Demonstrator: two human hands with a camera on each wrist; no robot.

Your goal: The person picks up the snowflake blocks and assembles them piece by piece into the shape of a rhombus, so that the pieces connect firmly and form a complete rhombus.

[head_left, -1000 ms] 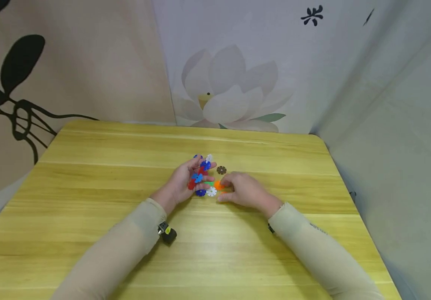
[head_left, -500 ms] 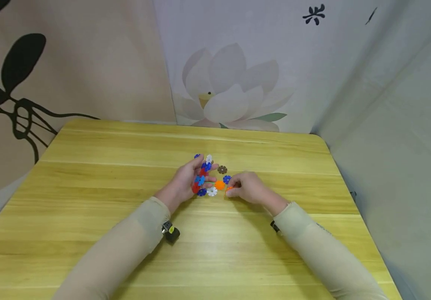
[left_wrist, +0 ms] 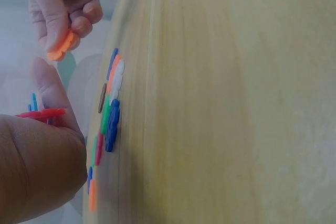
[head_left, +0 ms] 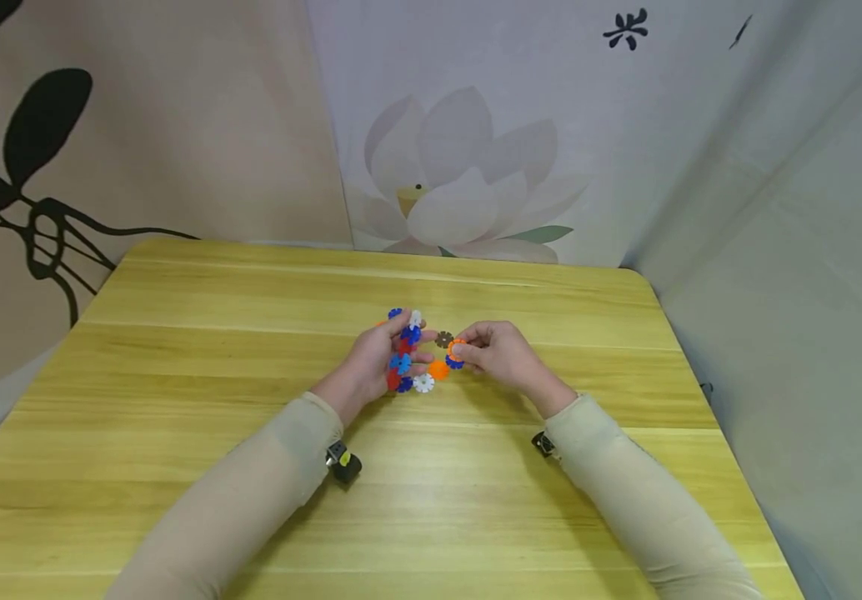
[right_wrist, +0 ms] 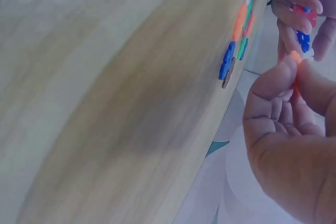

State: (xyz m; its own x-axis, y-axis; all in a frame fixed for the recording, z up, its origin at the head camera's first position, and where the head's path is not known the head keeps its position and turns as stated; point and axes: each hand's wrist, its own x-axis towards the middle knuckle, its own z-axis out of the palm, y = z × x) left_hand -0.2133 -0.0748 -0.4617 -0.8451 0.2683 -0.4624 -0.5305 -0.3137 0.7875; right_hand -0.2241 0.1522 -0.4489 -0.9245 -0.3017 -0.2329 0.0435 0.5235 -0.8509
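Here's the right hand (head_left: 504,357), pinching a scallop-edged orange disc (left_wrist: 59,51) above the wooden table (head_left: 431,508); the left hand (head_left: 363,358) grips a chain (head_left: 401,363) of flat red, blue and white pieces!

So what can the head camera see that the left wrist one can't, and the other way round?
Only the head view shows the sleeves and the big black leaves. Only the left wrist view clearly shows green pieces on the table. Both show the left hand holding red pieces, the right hand pinching an orange piece, and a brown piece.
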